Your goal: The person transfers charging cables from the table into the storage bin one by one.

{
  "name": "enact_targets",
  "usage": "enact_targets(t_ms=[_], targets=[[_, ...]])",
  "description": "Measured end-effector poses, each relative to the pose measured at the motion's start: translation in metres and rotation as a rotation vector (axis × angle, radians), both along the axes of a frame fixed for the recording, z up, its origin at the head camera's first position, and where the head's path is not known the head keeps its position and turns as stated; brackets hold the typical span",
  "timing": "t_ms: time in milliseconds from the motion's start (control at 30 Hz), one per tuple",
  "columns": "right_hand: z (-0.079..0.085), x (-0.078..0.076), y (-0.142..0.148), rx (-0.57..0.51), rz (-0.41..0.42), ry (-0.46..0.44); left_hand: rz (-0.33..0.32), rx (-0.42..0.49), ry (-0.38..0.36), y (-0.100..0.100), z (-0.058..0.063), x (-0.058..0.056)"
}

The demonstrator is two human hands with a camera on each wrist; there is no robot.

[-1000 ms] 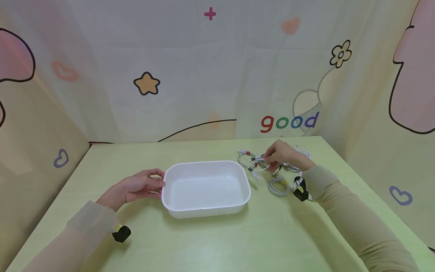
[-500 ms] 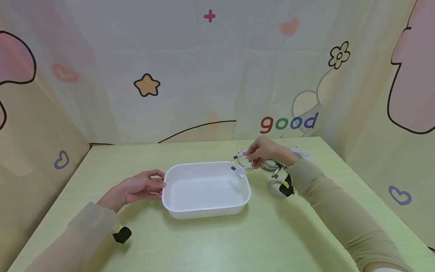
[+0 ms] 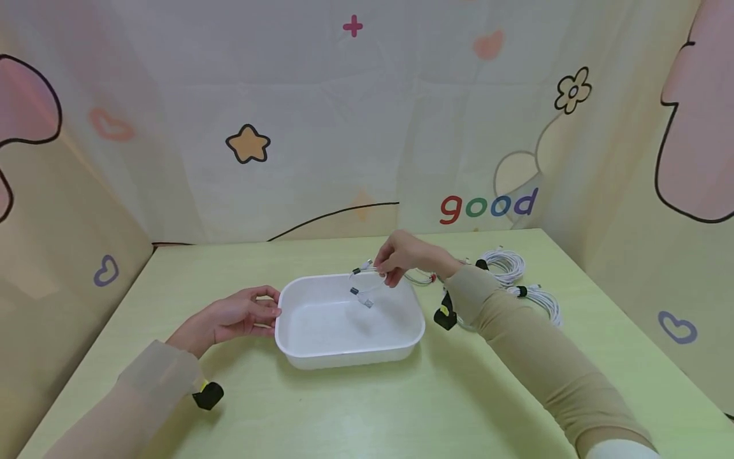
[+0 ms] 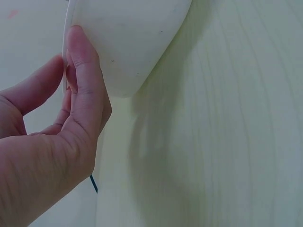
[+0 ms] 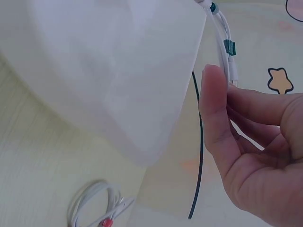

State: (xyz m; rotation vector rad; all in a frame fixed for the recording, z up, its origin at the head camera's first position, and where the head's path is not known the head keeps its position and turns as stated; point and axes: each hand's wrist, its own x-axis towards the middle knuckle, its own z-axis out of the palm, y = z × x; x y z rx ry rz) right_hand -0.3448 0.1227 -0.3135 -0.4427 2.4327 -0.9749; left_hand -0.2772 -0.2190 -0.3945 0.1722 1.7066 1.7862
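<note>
A white plastic basin (image 3: 350, 354) stands mid-table. At its left end my left hand (image 3: 243, 314) pinches the rim; in the left wrist view the thumb (image 4: 47, 80) and fingers lie on either side of the rim (image 4: 65, 42). My right hand (image 3: 398, 258) is over the basin's back right corner, pinching a coiled white USB cable (image 3: 362, 294) between thumb and fingertips. Dark green ties (image 5: 230, 47) bind this cable, and its plug ends hang over the basin's inside. The hand hides part of the coil.
Right of the basin lie several coiled cables: a white coil (image 3: 504, 264) at the back, another white coil (image 3: 541, 301) with a black tie, and one with a red tie (image 5: 108, 222). The right forearm covers some of them. A printed curtain (image 3: 321, 178) hangs behind the table.
My right hand has carried the white USB cable leftward from the pile of cables to above the basin. My left hand has stayed at the basin's left rim.
</note>
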Motion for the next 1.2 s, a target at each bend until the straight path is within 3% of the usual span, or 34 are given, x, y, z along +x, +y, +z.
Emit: enact_targets(t_ms=[433,633,700,800,1000,1100,1200], targets=[[-0.006,0.003,-0.051,-0.053,0.069,-0.035,0.006,0.012,0.006,-0.003,-0.007,0.000],[-0.010,0.007,-0.060,0.009,0.119,-0.041,0.009,0.027,-0.008,-0.003,-0.009,0.004],[-0.008,0.005,-0.054,0.031,0.110,0.006,0.007,0.032,-0.007,-0.002,-0.009,0.005],[-0.006,-0.001,-0.033,0.050,0.063,0.144,0.014,0.029,-0.006,-0.002,-0.009,0.005],[-0.020,-0.021,0.033,0.168,-0.127,0.459,0.024,0.021,-0.006,0.000,-0.007,0.004],[-0.035,-0.030,0.062,0.261,-0.174,0.504,0.019,0.008,0.000,0.000,-0.005,0.002],[-0.048,-0.038,0.079,0.317,-0.165,0.458,0.021,-0.004,0.006,-0.001,-0.003,0.000]])
